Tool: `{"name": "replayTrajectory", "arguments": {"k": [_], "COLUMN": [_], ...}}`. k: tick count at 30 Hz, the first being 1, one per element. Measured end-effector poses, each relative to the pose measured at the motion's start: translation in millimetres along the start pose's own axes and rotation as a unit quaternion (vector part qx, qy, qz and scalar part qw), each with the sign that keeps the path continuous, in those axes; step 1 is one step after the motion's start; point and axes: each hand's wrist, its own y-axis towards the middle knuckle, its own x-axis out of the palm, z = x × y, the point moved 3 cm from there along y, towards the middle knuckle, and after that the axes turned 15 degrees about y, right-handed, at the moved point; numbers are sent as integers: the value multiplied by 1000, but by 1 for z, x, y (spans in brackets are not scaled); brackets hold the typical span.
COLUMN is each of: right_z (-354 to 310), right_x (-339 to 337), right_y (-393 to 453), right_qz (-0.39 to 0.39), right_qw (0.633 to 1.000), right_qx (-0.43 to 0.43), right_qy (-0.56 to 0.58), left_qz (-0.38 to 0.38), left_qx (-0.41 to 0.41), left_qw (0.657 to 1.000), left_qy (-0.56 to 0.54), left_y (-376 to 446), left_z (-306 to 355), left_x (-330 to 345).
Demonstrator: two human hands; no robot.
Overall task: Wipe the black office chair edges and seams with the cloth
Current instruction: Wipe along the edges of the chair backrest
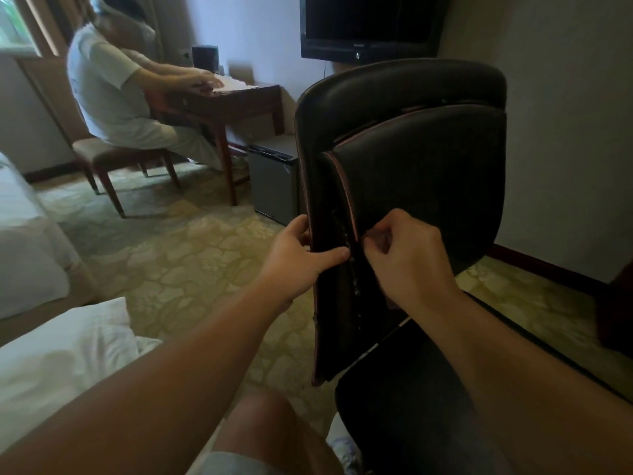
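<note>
Chair (411, 166) backrest stands right of centre, tilted. Left hand (298, 258) grips its left edge, thumb across the seam. Right hand (407, 255) pinches at the seam; cloth not discernible.

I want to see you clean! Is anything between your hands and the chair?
No. The left hand grips the chair edge and the right hand pinches at its seam. No cloth is visible.
</note>
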Motion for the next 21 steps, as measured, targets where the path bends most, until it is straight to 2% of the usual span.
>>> {"name": "replayTrajectory", "arguments": {"k": [4,8,11,14,18,21], "right_z": [-1,-1,-4,-3,-7,-8], "right_x": [5,2,7,3,5,-3], "right_y": [-1,0,-1,1,1,5], "right_qz": [-31,-1,-38,2,-30,7], "right_qw": [999,1000,999,1000,999,1000], "right_qx": [-8,-14,-26,-15,-22,-3], "right_qy": [1,10,7,13,17,27], "left_qz": [0,-2,1,3,2,-4], "left_qx": [0,2,7,5,4,4], "left_qw": [1000,1000,1000,1000,1000,1000], "left_qy": [2,6,1,0,-10,-9], "left_y": [1,1,1,2,0,0], "left_z": [-1,-1,-1,-1,-1,-1], "left_x": [-2,0,1,2,2,2]}}
